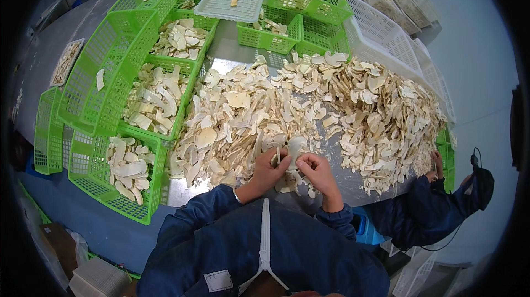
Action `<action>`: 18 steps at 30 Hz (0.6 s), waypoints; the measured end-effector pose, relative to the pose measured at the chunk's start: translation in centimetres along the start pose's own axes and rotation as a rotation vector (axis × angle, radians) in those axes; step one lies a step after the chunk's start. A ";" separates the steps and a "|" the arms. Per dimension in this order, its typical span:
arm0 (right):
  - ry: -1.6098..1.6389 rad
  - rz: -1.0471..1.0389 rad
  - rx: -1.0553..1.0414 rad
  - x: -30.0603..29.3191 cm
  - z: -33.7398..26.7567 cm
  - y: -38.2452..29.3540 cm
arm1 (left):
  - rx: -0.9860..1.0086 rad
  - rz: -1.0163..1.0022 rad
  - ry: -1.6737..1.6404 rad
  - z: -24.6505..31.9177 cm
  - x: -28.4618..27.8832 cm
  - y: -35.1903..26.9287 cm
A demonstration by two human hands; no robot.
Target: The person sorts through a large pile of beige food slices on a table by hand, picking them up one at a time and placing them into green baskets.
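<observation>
Pale dried mushroom slices lie in a broad pile (232, 119) on the metal table before me. At the near edge of that pile, my left hand (265, 172) pinches thin mushroom slices, one seen edge-on between thumb and fingers. Just to its right, my right hand (318, 172) has thumb and fingertips on the stem of an upright mushroom slice (296, 148) with a rounded cap. A few small pieces (290, 181) lie under and between my hands. The fingers hide part of what the left hand holds.
Green plastic baskets with sorted slices stand left (165, 129) and at the back (285, 42). A white tray (230, 0) bears one small piece. A taller slice heap (381, 119) rises at right, beside white crates (381, 36). Another person (430, 210) works at the right end.
</observation>
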State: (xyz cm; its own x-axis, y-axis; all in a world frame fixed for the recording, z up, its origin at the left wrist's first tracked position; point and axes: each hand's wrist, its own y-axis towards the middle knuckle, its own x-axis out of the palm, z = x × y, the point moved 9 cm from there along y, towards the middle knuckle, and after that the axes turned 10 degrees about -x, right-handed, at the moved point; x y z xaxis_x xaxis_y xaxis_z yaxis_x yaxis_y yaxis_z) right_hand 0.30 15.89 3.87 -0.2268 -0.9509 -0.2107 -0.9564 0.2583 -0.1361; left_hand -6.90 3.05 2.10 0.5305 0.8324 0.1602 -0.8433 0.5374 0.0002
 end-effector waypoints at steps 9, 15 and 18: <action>-0.104 0.001 -0.048 -0.2 -0.1 -0.1 | -0.017 0.025 0.018 -0.3 -0.2 0.1; -0.252 0.005 -0.096 -0.1 -1.1 -0.1 | 0.130 0.031 0.148 1.6 -0.1 0.0; -0.320 -0.014 -0.100 0.0 -1.4 -0.1 | 0.131 0.027 0.189 1.8 0.1 0.0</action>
State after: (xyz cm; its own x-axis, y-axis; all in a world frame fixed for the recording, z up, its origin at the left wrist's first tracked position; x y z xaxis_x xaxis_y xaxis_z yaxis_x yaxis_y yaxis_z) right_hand 0.12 15.63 5.24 -0.1593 -0.8482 -0.5052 -0.9759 0.2125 -0.0490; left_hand -7.04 2.91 3.84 0.5038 0.8634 -0.0256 -0.8549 0.5026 0.1282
